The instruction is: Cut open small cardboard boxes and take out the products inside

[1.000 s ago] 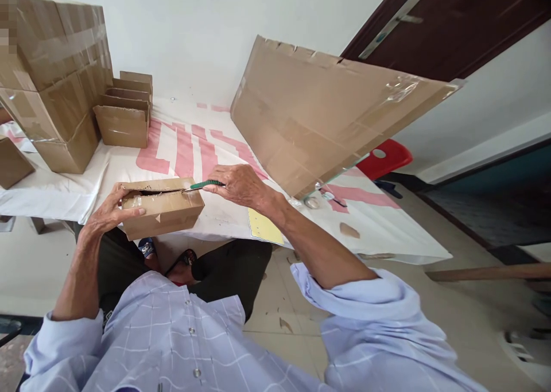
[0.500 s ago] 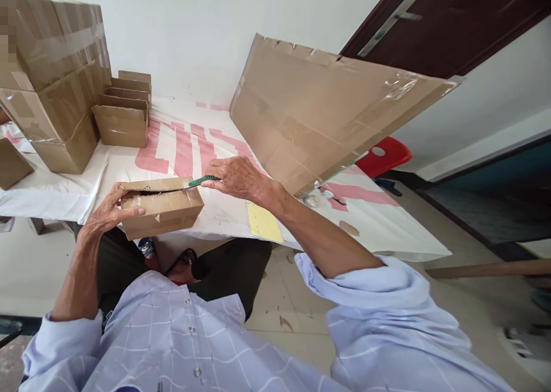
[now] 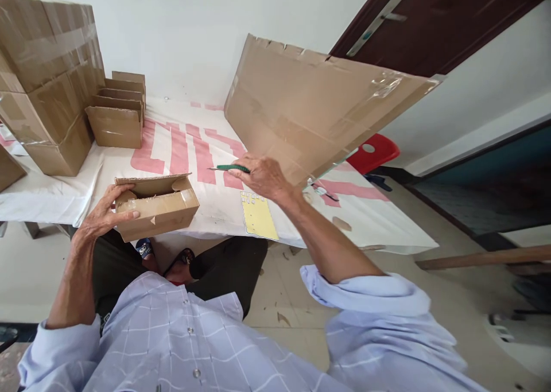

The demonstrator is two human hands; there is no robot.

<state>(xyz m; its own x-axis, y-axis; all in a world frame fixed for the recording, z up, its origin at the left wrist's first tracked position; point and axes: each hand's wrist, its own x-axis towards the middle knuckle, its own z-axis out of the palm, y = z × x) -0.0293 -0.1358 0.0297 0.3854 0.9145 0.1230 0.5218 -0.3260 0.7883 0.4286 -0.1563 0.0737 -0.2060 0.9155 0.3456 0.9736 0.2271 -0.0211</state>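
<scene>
A small cardboard box [image 3: 159,215] sits at the table's near edge, its top parted and the back flap standing up. My left hand [image 3: 101,211] grips its left end, thumb along the front face and fingers behind. To the right of the box, my right hand [image 3: 267,177] holds a green-handled utility knife [image 3: 232,167] above the tabletop, the thin blade pointing left and apart from the box. Below that hand lies a yellow sheet [image 3: 259,217] with small pale pieces along its top end.
Stacked taped boxes [image 3: 55,82] rise at the left, beside a row of open small cartons [image 3: 114,127]. A large cardboard sheet [image 3: 310,105] leans at the back right. Eyeglasses [image 3: 321,191] lie on the cloth-covered table [image 3: 387,225]; a red chair [image 3: 374,154] stands behind.
My right hand has drawn the knife away from the box to the right. The box's top gap has widened, with its back flap now raised. My left hand stays on the box.
</scene>
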